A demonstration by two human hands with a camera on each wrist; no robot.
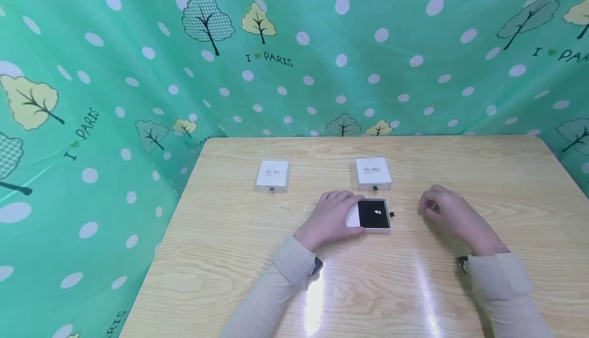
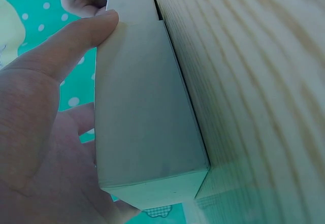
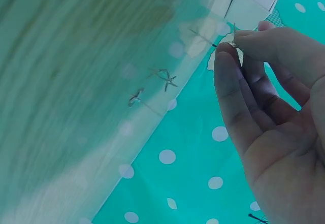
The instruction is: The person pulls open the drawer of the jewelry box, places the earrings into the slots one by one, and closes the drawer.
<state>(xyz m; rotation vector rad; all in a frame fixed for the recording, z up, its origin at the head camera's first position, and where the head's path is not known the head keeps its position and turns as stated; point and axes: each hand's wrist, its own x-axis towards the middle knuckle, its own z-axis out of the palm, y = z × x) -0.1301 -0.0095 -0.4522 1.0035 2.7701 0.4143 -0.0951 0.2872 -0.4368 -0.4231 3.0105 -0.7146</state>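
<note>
My left hand [image 1: 333,217] grips a small white slide-out jewelry box [image 1: 353,217], thumb along the near side and fingers over the far side. Its drawer [image 1: 388,201] is pulled partly out to the right, baring a black insert [image 1: 369,219] with a small silvery earring [image 1: 378,212] on it. Further right, my right hand [image 1: 453,214] is just above the table. In the right wrist view, its thumb and index finger pinch a tiny shiny earring [image 3: 232,44] with a thin pin. Two more small metallic pieces, a star-like one [image 3: 169,81] and another [image 3: 135,97], lie on the table.
Two more white boxes with printed lids stand shut toward the back: one at left [image 1: 273,176], one just behind the opened box [image 1: 373,173]. The light wooden table [image 1: 221,246] meets a green dotted curtain [image 1: 294,87] behind and at the sides.
</note>
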